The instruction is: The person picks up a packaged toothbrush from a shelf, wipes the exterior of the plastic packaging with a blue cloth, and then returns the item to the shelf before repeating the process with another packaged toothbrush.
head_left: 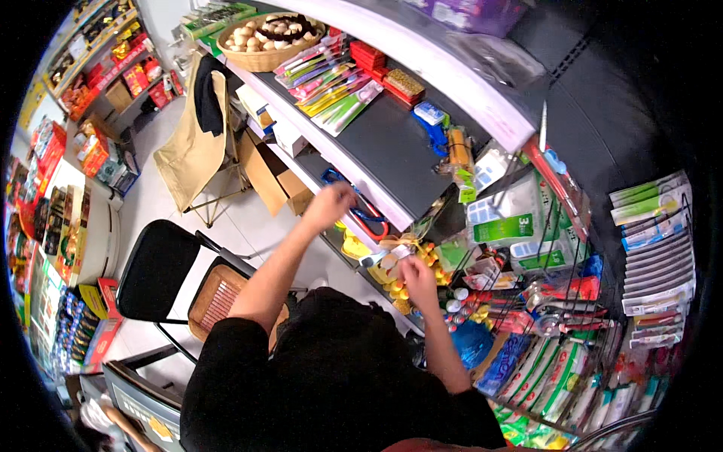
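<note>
My left hand (pixel 333 205) is closed at the edge of a lower shelf, its fingers curled. What they hold, if anything, is hidden. Right beside it lie a blue-and-black item (pixel 331 176) and a red-edged loop (pixel 372 228), perhaps a tool handle. My right hand (pixel 419 280) reaches in at the shelf corner with fingers pinched by a small whitish piece (pixel 397 256), too blurred to name. Just beyond that hand are small yellow items (pixel 393 289) in a bunch.
The dark shelf top (pixel 392 162) carries a basket of eggs (pixel 260 51), colourful slim packets (pixel 339 87) and red boxes (pixel 369 59). Hanging packaged goods (pixel 501 226) crowd the right. Behind stand a black chair (pixel 158 267) and a tan folding chair (pixel 188 147). Another person's arm (pixel 128 428) shows lower left.
</note>
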Motion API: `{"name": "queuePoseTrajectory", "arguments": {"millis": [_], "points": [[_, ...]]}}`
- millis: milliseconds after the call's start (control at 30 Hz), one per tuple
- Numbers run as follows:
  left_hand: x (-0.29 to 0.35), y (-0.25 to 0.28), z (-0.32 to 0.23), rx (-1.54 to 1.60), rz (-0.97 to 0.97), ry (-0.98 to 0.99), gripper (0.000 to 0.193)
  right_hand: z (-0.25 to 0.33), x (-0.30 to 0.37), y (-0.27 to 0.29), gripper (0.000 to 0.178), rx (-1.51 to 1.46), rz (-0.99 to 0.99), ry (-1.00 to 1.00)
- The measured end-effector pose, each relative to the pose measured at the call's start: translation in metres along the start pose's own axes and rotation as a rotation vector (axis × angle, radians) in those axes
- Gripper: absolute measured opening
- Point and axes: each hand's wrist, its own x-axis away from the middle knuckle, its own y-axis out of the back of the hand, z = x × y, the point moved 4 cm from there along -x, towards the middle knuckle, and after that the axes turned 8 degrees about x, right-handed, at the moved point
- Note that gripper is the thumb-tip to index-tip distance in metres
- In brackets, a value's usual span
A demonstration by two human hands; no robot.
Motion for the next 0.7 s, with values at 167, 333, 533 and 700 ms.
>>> {"name": "queuePoseTrajectory", "arguments": {"millis": [167,333,533,700], "points": [[-0.124,0.174,0.024,-0.004,-0.171,-0.076,0.015,0.149,-0.176,-0.125,0.013,0.023,0.005,0.156],[-0.231,0.243,0.059,-0.173,-0.240,-0.291,0.014,0.182,-0.364,-0.216,0.023,0.109,-0.252,0.174],[-0.293,0.279,0.081,-0.333,-0.141,-0.209,0.028,0.174,-0.469,-0.273,0.028,0.083,-0.365,-0.107],[-0.327,0.305,0.112,-0.258,-0.090,-0.233,0.028,0.204,-0.492,-0.305,0.029,-0.125,-0.230,-0.307]]}}
